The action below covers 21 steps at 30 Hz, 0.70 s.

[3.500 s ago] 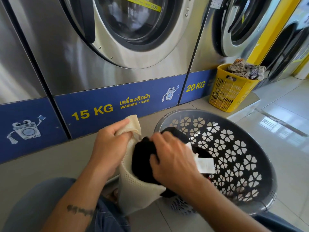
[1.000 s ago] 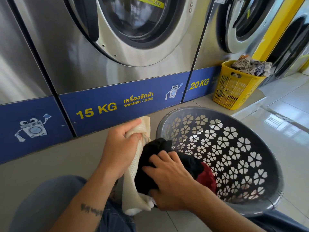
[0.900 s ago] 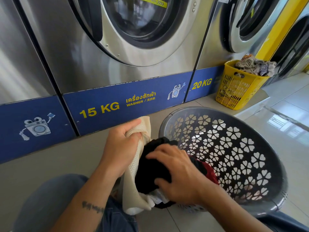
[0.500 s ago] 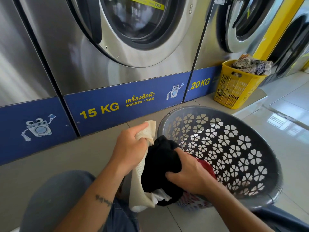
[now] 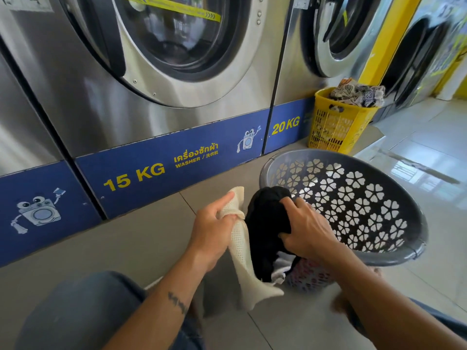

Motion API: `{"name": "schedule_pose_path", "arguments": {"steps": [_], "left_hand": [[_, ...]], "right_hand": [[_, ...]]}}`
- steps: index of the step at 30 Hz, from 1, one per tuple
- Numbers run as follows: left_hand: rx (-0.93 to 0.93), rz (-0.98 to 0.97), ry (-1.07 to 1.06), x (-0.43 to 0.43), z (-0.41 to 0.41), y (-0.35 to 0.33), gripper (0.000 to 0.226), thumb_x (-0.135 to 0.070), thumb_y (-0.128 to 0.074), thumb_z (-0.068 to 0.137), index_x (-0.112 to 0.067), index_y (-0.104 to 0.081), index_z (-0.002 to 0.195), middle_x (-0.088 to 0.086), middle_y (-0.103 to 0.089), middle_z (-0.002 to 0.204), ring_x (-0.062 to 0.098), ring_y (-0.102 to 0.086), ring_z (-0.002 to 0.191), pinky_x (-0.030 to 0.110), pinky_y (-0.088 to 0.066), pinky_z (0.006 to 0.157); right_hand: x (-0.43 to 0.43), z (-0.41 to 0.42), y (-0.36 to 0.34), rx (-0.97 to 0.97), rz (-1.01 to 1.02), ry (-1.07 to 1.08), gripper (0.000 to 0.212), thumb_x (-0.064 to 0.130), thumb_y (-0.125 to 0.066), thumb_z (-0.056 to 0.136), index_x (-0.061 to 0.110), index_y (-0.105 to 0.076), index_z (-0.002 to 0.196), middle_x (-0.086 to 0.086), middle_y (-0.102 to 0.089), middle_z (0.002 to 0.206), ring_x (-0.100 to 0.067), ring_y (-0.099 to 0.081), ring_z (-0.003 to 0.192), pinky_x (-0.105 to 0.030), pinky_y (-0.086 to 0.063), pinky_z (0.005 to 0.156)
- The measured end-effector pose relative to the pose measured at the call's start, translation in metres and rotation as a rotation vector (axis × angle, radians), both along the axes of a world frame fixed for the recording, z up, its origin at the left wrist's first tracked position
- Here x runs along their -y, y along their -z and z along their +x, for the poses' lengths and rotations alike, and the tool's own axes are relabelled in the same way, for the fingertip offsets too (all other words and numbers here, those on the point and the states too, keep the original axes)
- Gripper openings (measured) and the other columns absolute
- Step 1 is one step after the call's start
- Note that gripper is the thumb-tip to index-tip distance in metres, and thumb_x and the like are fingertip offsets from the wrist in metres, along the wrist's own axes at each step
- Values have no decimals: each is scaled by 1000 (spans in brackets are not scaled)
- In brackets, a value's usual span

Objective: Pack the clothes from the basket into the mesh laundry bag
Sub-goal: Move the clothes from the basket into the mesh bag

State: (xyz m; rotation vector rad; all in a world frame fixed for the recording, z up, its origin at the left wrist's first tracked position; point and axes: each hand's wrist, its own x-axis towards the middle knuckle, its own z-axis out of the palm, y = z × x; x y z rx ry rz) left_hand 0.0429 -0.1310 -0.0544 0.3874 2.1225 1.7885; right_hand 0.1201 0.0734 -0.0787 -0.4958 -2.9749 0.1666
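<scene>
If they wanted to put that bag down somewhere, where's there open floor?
Bare floor runs between the left hand and the washer's blue panel, and right of the grey basket below the yellow basket. Around the mesh bag it is crowded.

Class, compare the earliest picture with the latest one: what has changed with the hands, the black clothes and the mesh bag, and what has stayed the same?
The right hand has moved from on top of the black clothes to their side, pushing them deeper into the mesh bag. The white label seen earlier is hidden now. The left hand still grips the bag's edge, and the grey basket and yellow basket stay put.
</scene>
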Motion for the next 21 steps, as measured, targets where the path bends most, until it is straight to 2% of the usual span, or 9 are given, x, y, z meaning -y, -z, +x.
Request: {"name": "schedule_pose_path", "arguments": {"steps": [4, 6, 8, 11, 12, 15, 16, 18, 21], "left_hand": [[45, 32, -56, -5, -10, 14, 53, -16, -62, 77, -31, -63, 127, -7, -63, 129, 11, -59, 118, 39, -47, 103], [18, -80, -96, -3, -12, 24, 51, -19, -63, 78, -32, -62, 128, -6, -63, 128, 11, -58, 118, 36, -46, 103], [-7, -277, -105, 3, -13, 35, 50, -19, -63, 83, -32, -60, 131, -3, -64, 128, 15, -58, 117, 34, -46, 101], [-24, -438, -64, 11, -12, 47, 52, -13, -58, 85, -32, -57, 133, 1, -67, 118, 21, -62, 106, 30, -49, 87], [-40, -450, -49, 13, -13, 49, 49, -14, -59, 84, -33, -61, 128, 0, -69, 111, 21, -64, 102, 29, -49, 81], [-18, -434, -37, 24, -23, 48, 21, -28, -59, 81, -30, -73, 96, -1, -73, 87, 22, -69, 85, 33, -53, 69], [2, -415, -39, 29, -27, 48, 23, -34, -57, 79, -30, -73, 96, -3, -74, 87, 21, -69, 85, 37, -56, 72], [10, -444, -43, 38, -36, 48, 37, -31, -57, 78, -37, -69, 113, -6, -73, 105, 17, -67, 99, 37, -55, 85], [-24, -500, -50, 45, -41, 51, 53, -12, -56, 83, -36, -60, 130, -5, -64, 128, 13, -58, 117, 27, -46, 97]], "right_hand": [[-5, 4, 3, -95, 82, -19, 61, 32, -79, 69, 23, -56, 125, -5, -54, 106, -30, -58, 94, -37, -48, 69], [2, 5, 4, -154, 151, -26, 49, 25, -76, 64, 21, -66, 112, -4, -54, 98, -29, -55, 86, -35, -46, 66], [16, 5, 2, -200, 187, -48, 38, 21, -68, 60, 19, -71, 97, -3, -54, 92, -27, -52, 79, -36, -46, 64], [48, 5, -3, -237, 172, -135, 32, 20, -60, 58, 19, -71, 88, -3, -56, 90, -27, -51, 76, -40, -47, 64], [61, 6, -3, -243, 150, -175, 31, 21, -59, 60, 19, -70, 89, -4, -56, 91, -28, -52, 77, -41, -47, 65], [102, 5, 5, -248, 25, -272, 27, 24, -54, 67, 18, -67, 90, -6, -55, 91, -27, -50, 75, -40, -46, 61], [112, 3, 10, -237, -38, -281, 29, 27, -49, 70, 18, -67, 91, -5, -55, 91, -26, -49, 75, -39, -46, 59], [123, -5, 25, -181, -167, -275, 37, 28, -43, 74, 19, -66, 101, -4, -55, 96, -25, -52, 80, -37, -47, 58], [127, -15, 57, -29, -356, -291, 40, 20, -53, 78, 20, -61, 117, -2, -57, 111, -25, -53, 102, -40, -54, 77]]}}
